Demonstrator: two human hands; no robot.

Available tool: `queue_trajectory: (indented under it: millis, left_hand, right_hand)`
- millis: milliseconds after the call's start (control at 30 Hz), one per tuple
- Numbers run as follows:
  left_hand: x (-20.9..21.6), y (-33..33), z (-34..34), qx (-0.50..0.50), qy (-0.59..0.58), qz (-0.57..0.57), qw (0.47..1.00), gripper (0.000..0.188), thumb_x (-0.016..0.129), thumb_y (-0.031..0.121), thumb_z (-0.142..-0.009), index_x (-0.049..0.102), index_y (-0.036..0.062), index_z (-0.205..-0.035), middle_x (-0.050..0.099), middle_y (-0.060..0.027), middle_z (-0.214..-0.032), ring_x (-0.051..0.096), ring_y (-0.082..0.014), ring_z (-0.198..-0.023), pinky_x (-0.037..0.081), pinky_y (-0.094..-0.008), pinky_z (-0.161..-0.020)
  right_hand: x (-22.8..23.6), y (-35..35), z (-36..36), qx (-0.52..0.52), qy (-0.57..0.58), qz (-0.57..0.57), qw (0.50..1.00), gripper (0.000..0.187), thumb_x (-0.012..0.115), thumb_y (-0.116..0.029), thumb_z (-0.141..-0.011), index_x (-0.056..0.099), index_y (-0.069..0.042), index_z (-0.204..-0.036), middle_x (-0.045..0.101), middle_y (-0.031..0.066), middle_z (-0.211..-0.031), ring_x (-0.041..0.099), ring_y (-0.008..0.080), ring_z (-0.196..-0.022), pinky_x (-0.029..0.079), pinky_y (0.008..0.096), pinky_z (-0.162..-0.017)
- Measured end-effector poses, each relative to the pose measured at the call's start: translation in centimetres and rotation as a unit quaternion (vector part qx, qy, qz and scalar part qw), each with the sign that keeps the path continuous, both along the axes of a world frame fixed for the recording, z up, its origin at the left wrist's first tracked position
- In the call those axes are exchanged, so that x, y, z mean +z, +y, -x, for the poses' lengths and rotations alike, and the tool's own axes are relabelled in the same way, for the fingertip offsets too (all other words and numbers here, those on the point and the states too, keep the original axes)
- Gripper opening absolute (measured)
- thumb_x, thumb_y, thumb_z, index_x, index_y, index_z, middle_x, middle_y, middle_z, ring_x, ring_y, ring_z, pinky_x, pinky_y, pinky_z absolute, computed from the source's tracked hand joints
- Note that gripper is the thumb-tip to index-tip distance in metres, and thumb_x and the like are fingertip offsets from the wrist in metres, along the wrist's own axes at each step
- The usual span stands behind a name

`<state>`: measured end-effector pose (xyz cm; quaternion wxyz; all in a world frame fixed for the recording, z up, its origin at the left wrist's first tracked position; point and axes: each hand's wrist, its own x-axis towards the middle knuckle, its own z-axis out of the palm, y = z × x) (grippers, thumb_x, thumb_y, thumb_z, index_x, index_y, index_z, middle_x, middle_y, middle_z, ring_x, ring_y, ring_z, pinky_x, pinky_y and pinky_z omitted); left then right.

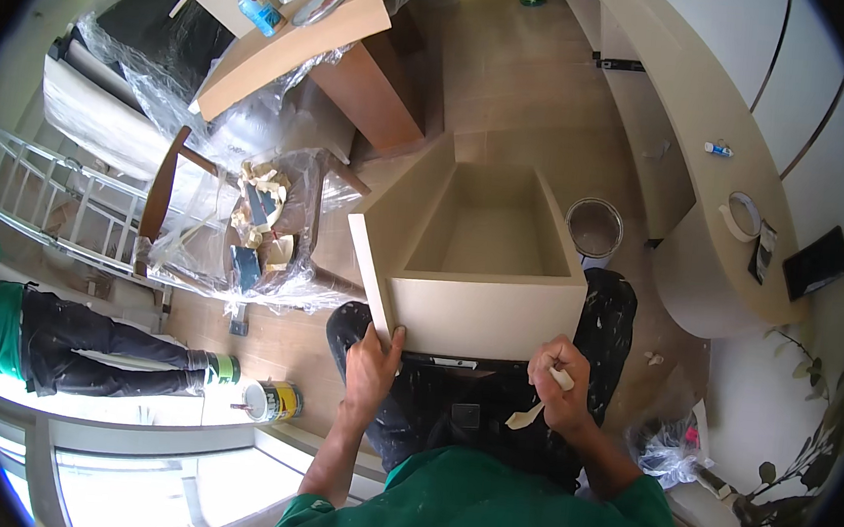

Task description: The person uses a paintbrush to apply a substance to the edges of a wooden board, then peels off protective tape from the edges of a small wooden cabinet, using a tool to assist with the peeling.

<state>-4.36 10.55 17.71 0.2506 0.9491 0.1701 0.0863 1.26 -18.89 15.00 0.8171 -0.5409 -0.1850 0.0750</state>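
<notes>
A beige drawer [485, 318] with an open top rests across my knees, its wider front panel [370, 271] standing along the left side. My left hand [371, 367] grips the near lower corner of that panel, with the thumb against its inner side. Close to the drawer's near right corner, my right hand [561, 385] is closed on a crumpled piece of cream masking tape. A loose end of the tape [525, 417] hangs below the fingers. A dark metal runner [444, 361] shows under the drawer's near edge.
Right of the drawer stands an open paint bucket [594, 230]. A plastic-wrapped chair [296, 224] with tape scraps is at left, beside a white ladder [71, 191]. A curved counter [732, 228] lines the right. Another person [49, 338] stands at far left near a paint can [272, 401].
</notes>
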Motion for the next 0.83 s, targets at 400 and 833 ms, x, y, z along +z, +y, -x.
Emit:
queue_trajectory:
  millis: [400, 833]
  left_hand:
    - [2.8, -1.8, 0.2, -0.003, -0.086, 0.055, 0.995, 0.026, 0.07, 0.015, -0.097, 0.064, -0.0064, -0.111, 0.071, -0.0206, -0.092, 0.07, -0.0276, -0.082, 0.055, -0.0384, -0.077]
    - [2.9, -7.8, 5.4, -0.035, -0.028, 0.762, 0.646, 0.089, 0.054, 0.065, -0.099, 0.029, 0.0036, -0.159, 0.042, -0.0168, -0.155, 0.046, -0.0298, -0.142, 0.03, -0.0523, -0.123]
  right_hand:
    - [0.7, 0.5, 1.1, 0.054, -0.02, -0.008, 0.998, 0.05, 0.072, -0.046, -0.088, 0.04, -0.008, -0.092, 0.041, 0.0053, -0.087, 0.041, 0.0147, -0.077, 0.039, 0.0313, -0.071]
    - [3.4, 6.0, 1.3, 0.083, -0.26, 0.21, 0.939, 0.03, 0.078, -0.014, -0.088, 0.066, -0.009, -0.114, 0.063, 0.0113, -0.125, 0.06, 0.0304, -0.107, 0.047, 0.0446, -0.096]
